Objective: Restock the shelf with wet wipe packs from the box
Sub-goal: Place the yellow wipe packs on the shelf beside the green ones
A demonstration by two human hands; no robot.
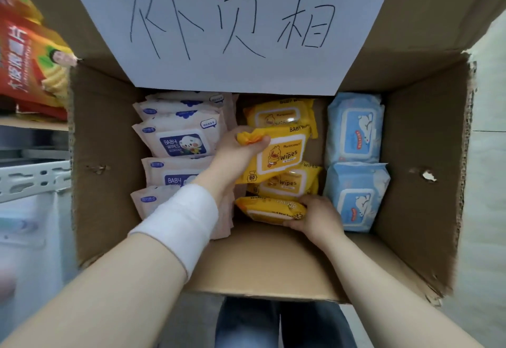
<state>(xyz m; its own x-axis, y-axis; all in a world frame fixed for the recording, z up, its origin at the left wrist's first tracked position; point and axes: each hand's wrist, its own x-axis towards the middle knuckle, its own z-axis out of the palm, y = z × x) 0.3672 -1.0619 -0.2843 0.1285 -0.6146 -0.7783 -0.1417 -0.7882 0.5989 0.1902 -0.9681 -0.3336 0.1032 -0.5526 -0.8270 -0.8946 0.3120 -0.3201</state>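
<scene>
Open brown cardboard box (109, 210) beside metal shelf (32, 178) at nine o'clock. Left hand (235, 148) grips yellow duck-print wipes pack (284, 153) by its end, lifting; right hand (317, 216) clasps another yellow pack (268, 209) at six o'clock.

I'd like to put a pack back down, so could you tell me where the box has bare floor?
Bare cardboard floor lies along the near wall, in front of the yellow packs, right of the pink packs. Farther back, pink, yellow and blue packs crowd the box, with both hands there.
</scene>
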